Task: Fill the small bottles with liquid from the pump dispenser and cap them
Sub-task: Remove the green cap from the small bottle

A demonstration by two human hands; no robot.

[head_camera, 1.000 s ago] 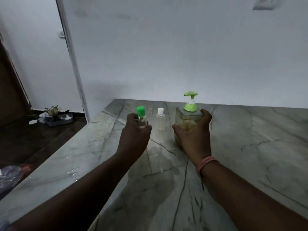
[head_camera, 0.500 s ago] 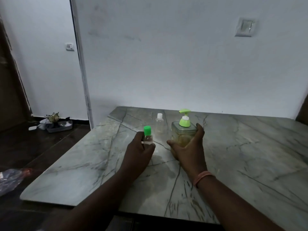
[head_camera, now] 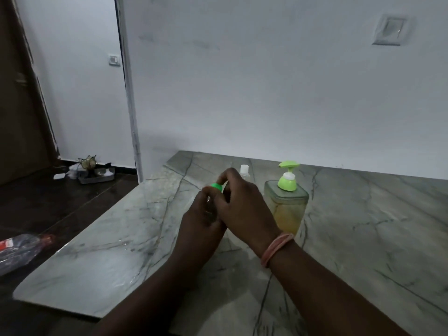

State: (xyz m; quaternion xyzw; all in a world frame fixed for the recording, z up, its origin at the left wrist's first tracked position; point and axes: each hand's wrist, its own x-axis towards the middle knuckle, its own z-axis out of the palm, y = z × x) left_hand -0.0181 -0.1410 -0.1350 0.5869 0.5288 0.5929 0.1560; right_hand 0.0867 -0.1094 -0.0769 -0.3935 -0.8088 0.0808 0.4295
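Left hand [head_camera: 202, 219] wrapped round small bottle [head_camera: 210, 204], held upright above counter [head_camera: 363, 238] near its middle, steadying body for cap work. Right hand [head_camera: 244, 209] over top, fingertips [head_camera: 224, 175] pinching green cap [head_camera: 216, 187], probably to unscrew for filling; turn direction unclear in dim light. Second small bottle [head_camera: 244, 171], white-capped, standing toward back edge, partly hidden behind right hand. Pump dispenser [head_camera: 286, 202] just right of hands, within reach, nozzle facing left.

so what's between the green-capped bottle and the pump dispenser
In the head view, the right hand, its fingers on the green-capped bottle, fills the stretch to the pump dispenser.
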